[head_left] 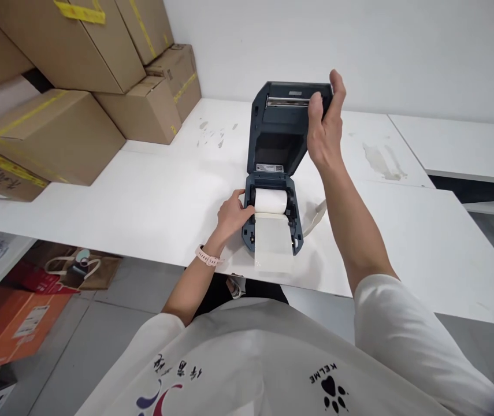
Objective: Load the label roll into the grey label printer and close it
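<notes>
The opened printer stands at frame centre, its raised lid pinched by the right hand; the left hand touches its left edge, grip unclear. Cartons crowd the white worktop's upper left.

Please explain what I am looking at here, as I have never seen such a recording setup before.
There is no robot here: this single picture comes from a camera worn on a person's head, looking forward and down at their own bare hands. On the white table stands an open, dark machine, apparently a label printer. The right hand holds its raised lid. The left hand touches the base's left side, beside a white paper roll. Paper extends over the front. Cardboard boxes are at left.
</notes>
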Motion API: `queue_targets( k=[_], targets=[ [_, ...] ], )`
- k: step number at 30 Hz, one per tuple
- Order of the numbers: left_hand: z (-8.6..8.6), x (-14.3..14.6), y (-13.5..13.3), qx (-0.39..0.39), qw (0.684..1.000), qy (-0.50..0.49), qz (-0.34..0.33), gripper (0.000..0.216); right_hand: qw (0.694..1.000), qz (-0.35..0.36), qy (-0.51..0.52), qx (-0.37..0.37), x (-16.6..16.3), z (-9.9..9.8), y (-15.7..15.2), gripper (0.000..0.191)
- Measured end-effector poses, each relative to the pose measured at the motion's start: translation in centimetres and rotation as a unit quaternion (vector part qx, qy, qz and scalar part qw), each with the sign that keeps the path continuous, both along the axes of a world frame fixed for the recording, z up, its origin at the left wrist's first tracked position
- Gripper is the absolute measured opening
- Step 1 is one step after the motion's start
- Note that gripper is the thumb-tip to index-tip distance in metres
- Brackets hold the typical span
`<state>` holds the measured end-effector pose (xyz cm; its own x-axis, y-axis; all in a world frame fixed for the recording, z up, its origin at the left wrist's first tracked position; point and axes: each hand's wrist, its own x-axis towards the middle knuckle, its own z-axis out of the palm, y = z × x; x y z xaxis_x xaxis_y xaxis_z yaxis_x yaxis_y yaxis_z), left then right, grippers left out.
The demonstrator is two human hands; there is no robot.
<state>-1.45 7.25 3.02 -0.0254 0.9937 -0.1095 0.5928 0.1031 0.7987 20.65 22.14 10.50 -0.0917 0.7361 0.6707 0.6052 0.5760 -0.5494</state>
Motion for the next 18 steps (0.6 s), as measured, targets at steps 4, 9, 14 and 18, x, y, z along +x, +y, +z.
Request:
queue_targets(
  k=[4, 9, 14, 18],
  targets=[
    [0.1, -0.1, 0.1, -0.017, 1.000, -0.011, -0.005, 0.062, 0.998, -0.010, -0.031, 0.050, 0.2, 0.5, 0.3, 0.071],
    [0.1, 0.0, 0.4, -0.012, 0.999, 0.025, -0.022, 0.052, 0.991, -0.050, -0.054, 0.112, -0.9, 1.0, -8.0, 0.055],
    [0.2, 0.1, 0.9, -0.004, 0.994, 0.100, -0.040, 0.047, 0.906, 0.132, -0.361, -0.178, -2.8, -1.6, -10.3, 0.048],
    [0.2, 0.1, 0.9, -0.010, 0.995, 0.096, -0.038, 0.046, 0.816, 0.161, -0.474, -0.289, -4.5, -3.2, -7.6, 0.062]
  ],
)
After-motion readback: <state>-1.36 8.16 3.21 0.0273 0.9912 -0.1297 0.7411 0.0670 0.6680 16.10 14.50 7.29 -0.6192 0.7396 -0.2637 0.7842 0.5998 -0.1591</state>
